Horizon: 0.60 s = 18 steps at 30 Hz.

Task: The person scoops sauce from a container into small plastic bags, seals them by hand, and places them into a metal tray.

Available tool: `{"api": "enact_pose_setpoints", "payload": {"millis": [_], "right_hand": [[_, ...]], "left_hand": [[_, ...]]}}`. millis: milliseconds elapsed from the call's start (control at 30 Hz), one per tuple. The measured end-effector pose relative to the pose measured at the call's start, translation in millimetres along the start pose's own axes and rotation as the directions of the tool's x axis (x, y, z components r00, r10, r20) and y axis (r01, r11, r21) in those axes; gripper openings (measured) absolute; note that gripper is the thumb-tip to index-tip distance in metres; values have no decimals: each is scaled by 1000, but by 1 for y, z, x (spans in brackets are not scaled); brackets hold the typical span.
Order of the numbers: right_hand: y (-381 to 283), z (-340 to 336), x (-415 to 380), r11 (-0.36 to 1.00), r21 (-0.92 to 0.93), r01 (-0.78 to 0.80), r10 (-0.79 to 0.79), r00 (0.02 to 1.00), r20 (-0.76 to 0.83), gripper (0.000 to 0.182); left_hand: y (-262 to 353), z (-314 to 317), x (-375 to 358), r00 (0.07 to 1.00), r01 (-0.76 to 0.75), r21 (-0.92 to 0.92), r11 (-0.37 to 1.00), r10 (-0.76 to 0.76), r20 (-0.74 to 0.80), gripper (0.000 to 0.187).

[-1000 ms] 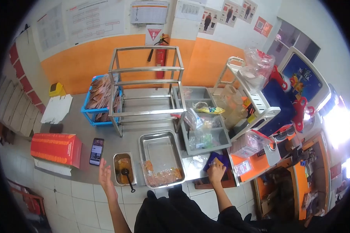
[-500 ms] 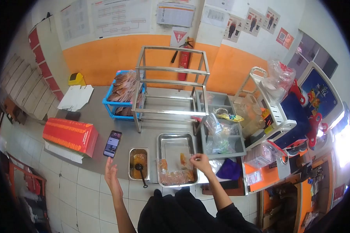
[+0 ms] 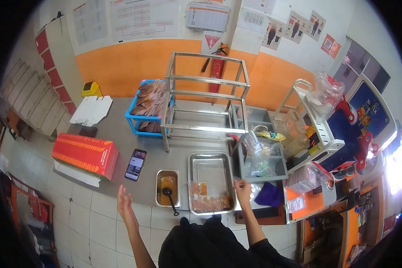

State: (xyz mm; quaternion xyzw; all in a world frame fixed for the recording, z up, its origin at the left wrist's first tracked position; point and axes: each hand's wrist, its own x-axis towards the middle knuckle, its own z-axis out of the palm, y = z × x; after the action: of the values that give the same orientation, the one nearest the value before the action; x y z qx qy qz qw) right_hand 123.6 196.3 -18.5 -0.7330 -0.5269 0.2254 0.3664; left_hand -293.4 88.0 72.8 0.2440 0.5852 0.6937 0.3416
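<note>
My left hand (image 3: 126, 207) is raised in front of the counter's edge, left of the small metal container, fingers stretched out and holding nothing. My right hand (image 3: 243, 193) is over the right rim of the large steel tray (image 3: 210, 165), its fingers loosely bent and no object visible in them. In the tray's near half lie clear packets with orange-brown contents (image 3: 212, 203). A yellowish-orange packet (image 3: 201, 188) rests toward the left. The small steel container (image 3: 157, 178) holds an orange-brown mixture (image 3: 169, 183) and a black ladle (image 3: 167, 192), its handle leaning over the near rim.
A phone (image 3: 136, 165) and a red box (image 3: 85, 154) are on the counter's left. Behind stand a blue basket of brown packets (image 3: 149, 100) and a steel rack (image 3: 207, 130). To the right are a grey divided bin (image 3: 279, 172) and a purple cloth (image 3: 269, 195).
My right hand has moved right, away from the tray's middle. The orange packet beside its fingers is gone from that spot. The whole view has shifted slightly.
</note>
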Motion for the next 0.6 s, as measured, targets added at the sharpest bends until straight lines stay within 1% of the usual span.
{"api": "enact_pose_setpoints", "payload": {"millis": [67, 133, 167, 233, 267, 300, 333, 400, 433, 500, 533, 567, 600], "right_hand": [[16, -29, -10, 990, -120, 67, -86, 982, -166, 25], [43, -30, -20, 976, -184, 116, -162, 952, -261, 32], [57, -27, -24, 966, -218, 137, -201, 931, -305, 36], [87, -14, -33, 961, -255, 111, -177, 951, -253, 38], [100, -10, -36, 957, -273, 99, -164, 960, -226, 39], [98, -14, -39, 947, -322, 5, -72, 978, -197, 39], [96, -16, -40, 936, -351, -14, -70, 972, -223, 37], [89, -19, -43, 912, -407, -53, -66, 959, -274, 34], [83, -24, -44, 945, -327, -19, -81, 954, -290, 34], [67, -36, -41, 985, -163, 60, -111, 940, -322, 32], [58, -40, -40, 996, 85, 20, 5, 959, -283, 32], [50, -42, -40, 945, 325, -34, 108, 971, -213, 32], [37, -46, -41, 834, 543, -99, 194, 974, -119, 32]], "left_hand": [[-7, -9, 6, 1000, 27, -39, 999, -26, 16, 43], [-27, -26, 16, 996, 64, -83, 994, -59, 61, 39], [-36, -31, 20, 996, 21, -6, 1000, -20, 86, 33], [-40, -30, 24, 988, -79, 144, 986, 58, 142, 23], [-37, -25, 21, 989, -74, 120, 990, 58, 136, 19], [-18, -7, 10, 990, -69, 97, 993, 56, 128, 15], [-7, 8, 4, 991, -66, 73, 995, 57, 120, 12], [-4, 19, 2, 982, -50, 63, 997, 37, 188, 10], [-5, 22, 0, 975, -41, 58, 997, 27, 221, 10], [-12, 33, -5, 943, -83, 69, 994, 56, 328, 10], [-15, 39, -9, 923, -104, 73, 992, 69, 378, 10], [-16, 47, -13, 893, -35, 74, 997, -2, 451, 10], [-15, 56, -19, 851, 32, 82, 996, -70, 521, 10]]}}
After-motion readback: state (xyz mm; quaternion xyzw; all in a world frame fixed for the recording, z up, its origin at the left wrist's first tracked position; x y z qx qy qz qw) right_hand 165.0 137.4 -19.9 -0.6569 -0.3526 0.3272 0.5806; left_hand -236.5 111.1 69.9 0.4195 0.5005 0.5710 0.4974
